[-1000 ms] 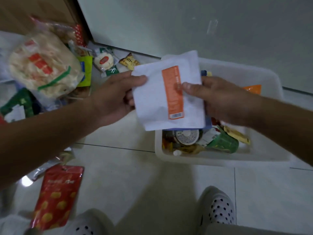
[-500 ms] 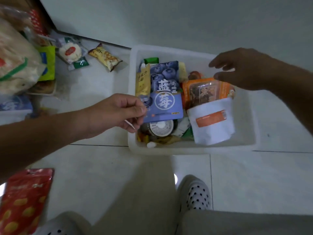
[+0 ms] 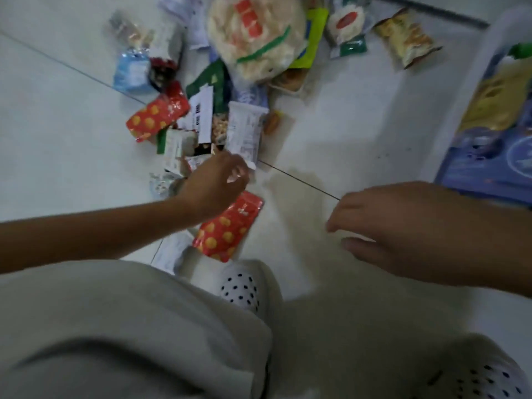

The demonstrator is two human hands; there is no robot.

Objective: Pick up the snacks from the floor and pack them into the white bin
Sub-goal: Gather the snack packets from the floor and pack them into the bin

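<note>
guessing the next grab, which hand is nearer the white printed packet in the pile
Left. The left hand is at the white printed packet, fingertips by its lower end; the right hand hangs off to the right over floor.

Motion blur smears the whole view, so no print on any packet can be read. The white bin (image 3: 466, 82) is cut off by the right edge; only its left wall and strips of a blue pouch (image 3: 489, 165) and a yellow packet (image 3: 498, 102) show. The left hand (image 3: 216, 182) covers the near end of a white packet (image 3: 244, 133); whether it touches the packet cannot be told. A grey knee (image 3: 144, 312) hides the near end of a red pouch (image 3: 227, 228). The round cracker bag (image 3: 253, 36) runs off the top.
</note>
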